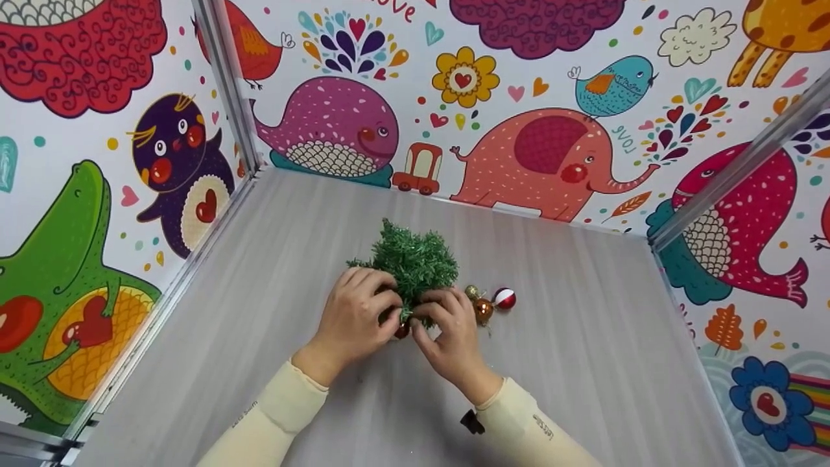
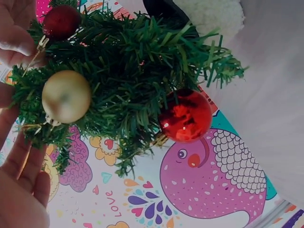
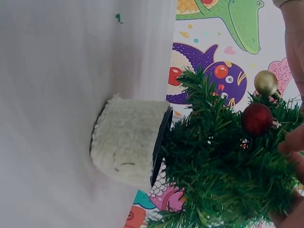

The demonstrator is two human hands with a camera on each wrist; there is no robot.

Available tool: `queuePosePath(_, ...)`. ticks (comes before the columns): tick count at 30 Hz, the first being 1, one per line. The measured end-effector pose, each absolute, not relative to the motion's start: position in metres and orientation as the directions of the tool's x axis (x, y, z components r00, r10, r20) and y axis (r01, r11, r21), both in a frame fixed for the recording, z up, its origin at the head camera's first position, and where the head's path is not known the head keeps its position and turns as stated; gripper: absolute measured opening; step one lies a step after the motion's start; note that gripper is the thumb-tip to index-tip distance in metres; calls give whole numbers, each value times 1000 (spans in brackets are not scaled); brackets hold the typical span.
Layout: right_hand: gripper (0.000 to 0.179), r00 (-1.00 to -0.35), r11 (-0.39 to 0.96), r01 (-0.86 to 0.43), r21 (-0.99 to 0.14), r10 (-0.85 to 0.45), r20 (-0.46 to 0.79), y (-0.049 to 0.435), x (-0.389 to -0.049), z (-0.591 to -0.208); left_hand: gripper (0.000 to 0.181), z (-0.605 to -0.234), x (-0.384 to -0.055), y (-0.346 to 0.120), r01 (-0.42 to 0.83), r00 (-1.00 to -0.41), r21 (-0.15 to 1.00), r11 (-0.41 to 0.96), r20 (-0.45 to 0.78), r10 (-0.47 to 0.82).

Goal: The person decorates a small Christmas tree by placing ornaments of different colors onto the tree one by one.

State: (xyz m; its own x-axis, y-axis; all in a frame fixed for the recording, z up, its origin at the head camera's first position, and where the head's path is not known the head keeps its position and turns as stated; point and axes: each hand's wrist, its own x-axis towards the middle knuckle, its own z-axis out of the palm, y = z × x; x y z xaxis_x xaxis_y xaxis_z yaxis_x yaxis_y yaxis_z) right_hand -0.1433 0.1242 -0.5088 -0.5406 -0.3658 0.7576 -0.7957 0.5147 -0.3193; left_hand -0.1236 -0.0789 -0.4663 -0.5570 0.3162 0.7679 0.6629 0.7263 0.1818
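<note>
Left hand [image 1: 356, 312] and right hand [image 1: 455, 334]: fingers curled in narrow on the branches of the mini Christmas tree [image 1: 416, 256], exact pinch hidden. Tree stands on the grey wood-grain table [image 1: 570, 363], loose baubles [image 1: 484, 311] just right. Cartoon-print walls [image 1: 418, 39] around. Right wrist view shows fleecy white pot [image 3: 130, 140], hidden from head; only left wrist shows shiny red bauble [image 2: 186, 116].

Cream slvs [image 1: 293, 399]; dk lettering [image 1: 245, 415] on both; bare hands [image 1: 360, 314]

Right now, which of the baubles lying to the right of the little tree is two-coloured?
The red-and-white bauble, farthest right; the copper-coloured bauble and gold bauble beside it show no white.
</note>
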Motion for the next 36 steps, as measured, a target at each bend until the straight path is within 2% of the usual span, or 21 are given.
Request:
queuePosePath(5,12,-524,478,-814,-331,-357,773,136,-142,-510,4,-469,-122,-78,675,-524,160,720,791,316)
queuePosePath(12,15,-549,492,-792,-362,-312,775,150,-143,-513,5,-470,-121,-77,681,-505,151,716,805,311)
queuePosePath(18,24,-545,482,-795,-369,-299,783,157,-142,-514,7,-472,-123,-76,692,-485,165,703,828,282)
queuePosePath(23,35,-566,483,-781,-395,-282,775,168,-139,-516,30,-475,-124,-74,684,-488,175,708,831,266)
queuePosePath(28,34,-595,520,-755,-400,-284,752,184,-137,-523,59,-475,-125,-74,693,-502,179,698,815,289)
queuePosePath(30,35,-615,542,-739,-401,-299,730,192,-137,-527,68,-473,-125,-74,688,-528,178,703,788,317)
queuePosePath(34,44,-701,616,-667,-418,-330,633,207,-137,-536,81,-468,-126,-76,662,-589,166,731,718,371)
queuePosePath(36,51,-749,669,-616,-415,-336,571,215,-136,-543,82,-468,-128,-78,658,-597,152,738,702,389)
